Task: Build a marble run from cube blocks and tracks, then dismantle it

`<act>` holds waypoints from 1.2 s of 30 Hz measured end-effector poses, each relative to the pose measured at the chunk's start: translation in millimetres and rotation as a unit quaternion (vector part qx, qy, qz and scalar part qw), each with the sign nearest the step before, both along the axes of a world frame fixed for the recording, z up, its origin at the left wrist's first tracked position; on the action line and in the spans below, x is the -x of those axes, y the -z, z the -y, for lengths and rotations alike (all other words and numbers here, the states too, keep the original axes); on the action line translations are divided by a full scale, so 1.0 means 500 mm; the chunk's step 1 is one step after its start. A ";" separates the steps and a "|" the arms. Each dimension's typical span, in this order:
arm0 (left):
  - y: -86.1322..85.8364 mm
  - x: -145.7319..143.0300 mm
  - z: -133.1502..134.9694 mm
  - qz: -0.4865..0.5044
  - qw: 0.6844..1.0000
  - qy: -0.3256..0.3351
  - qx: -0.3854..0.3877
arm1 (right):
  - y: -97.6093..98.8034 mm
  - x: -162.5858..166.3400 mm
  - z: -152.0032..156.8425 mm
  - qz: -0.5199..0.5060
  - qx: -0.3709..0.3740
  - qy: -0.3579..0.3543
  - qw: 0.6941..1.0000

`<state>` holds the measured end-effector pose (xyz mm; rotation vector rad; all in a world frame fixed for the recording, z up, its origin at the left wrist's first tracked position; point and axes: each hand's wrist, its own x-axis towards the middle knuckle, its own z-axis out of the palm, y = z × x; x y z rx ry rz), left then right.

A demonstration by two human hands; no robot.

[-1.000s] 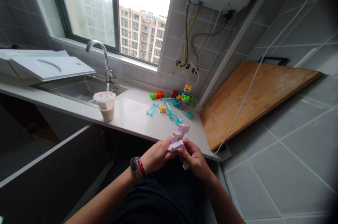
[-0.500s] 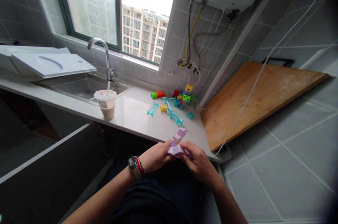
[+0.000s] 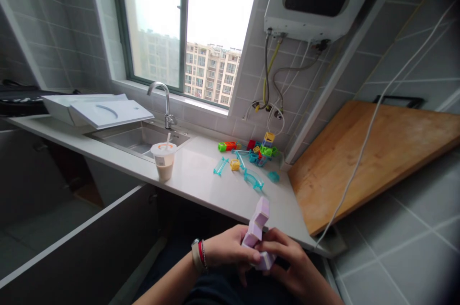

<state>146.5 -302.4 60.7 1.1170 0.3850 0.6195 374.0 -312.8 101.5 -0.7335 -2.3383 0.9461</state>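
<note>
A purple and white twisty snake puzzle (image 3: 256, 231), made of angled wedge segments, is in both my hands just off the counter's front edge. One end of it sticks up and forward in a zigzag. My left hand (image 3: 233, 248) is closed on its left side, thumb laid across the lower segments. On the other side my right hand (image 3: 292, 258) grips the lower part, fingers bent around it. Part of the puzzle is hidden behind the fingers.
On the white counter (image 3: 201, 178) lie turquoise plastic track pieces (image 3: 253, 180), a yellow block (image 3: 235, 165) and a pile of coloured blocks (image 3: 264, 151). A lidded drink cup (image 3: 164, 163) stands near the sink (image 3: 132, 135). A wooden board (image 3: 373, 156) leans at right; a cabinet door (image 3: 93, 233) hangs open.
My view has tilted up and left, so the counter sits lower in the picture. The puzzle has turned in my hands; its free end now points more upright, and both hands have shifted grip.
</note>
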 end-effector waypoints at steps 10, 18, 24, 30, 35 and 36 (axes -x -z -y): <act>0.014 -0.016 0.017 0.007 0.996 -0.086 -0.037 | 0.030 -0.006 -0.009 -0.079 -0.030 0.025 0.996; -0.016 0.005 0.031 0.010 0.990 -0.125 -0.072 | 0.004 0.013 0.005 0.001 -0.010 0.090 0.996; -0.004 0.019 0.050 0.021 0.975 -0.216 -0.049 | -0.019 0.063 0.029 0.021 0.002 0.119 0.993; -0.001 0.051 0.074 0.017 0.969 -0.239 -0.057 | -0.005 0.110 0.057 0.001 -0.005 0.141 0.990; -0.001 0.069 0.093 0.004 0.964 -0.264 -0.040 | 0.012 0.130 0.076 -0.018 -0.011 0.136 0.990; 0.000 0.070 0.096 0.002 0.962 -0.272 -0.029 | 0.015 0.132 0.079 -0.021 -0.010 0.132 0.991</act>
